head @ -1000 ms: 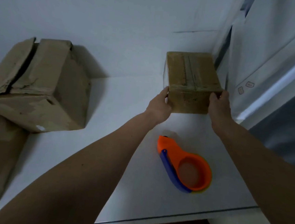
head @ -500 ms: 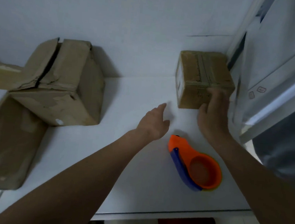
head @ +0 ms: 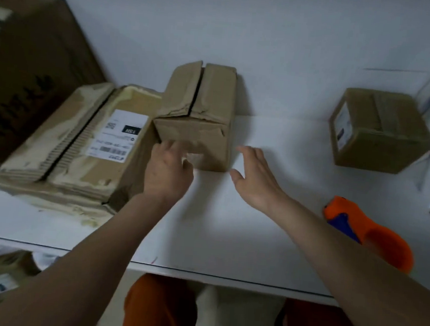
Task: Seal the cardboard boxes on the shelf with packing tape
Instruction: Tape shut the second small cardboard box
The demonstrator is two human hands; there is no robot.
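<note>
A crumpled cardboard box (head: 202,115) with an open gap between its top flaps stands mid-shelf against the wall. My left hand (head: 167,170) touches its front lower left corner, fingers loosely bent. My right hand (head: 255,178) hovers open just right of the box, apart from it. A small taped box (head: 378,130) sits far right by the wall. The orange and blue tape dispenser (head: 369,233) lies on the shelf at the right, partly behind my right forearm.
A flat, worn box (head: 80,146) with a white shipping label lies left of the crumpled one, touching it. A large dark box (head: 27,63) stands behind it at far left. The white shelf (head: 216,228) has its front edge near my body.
Both hands left the small taped box and moved left to the crumpled box. The view swung left, so the small box and dispenser now sit at the right.
</note>
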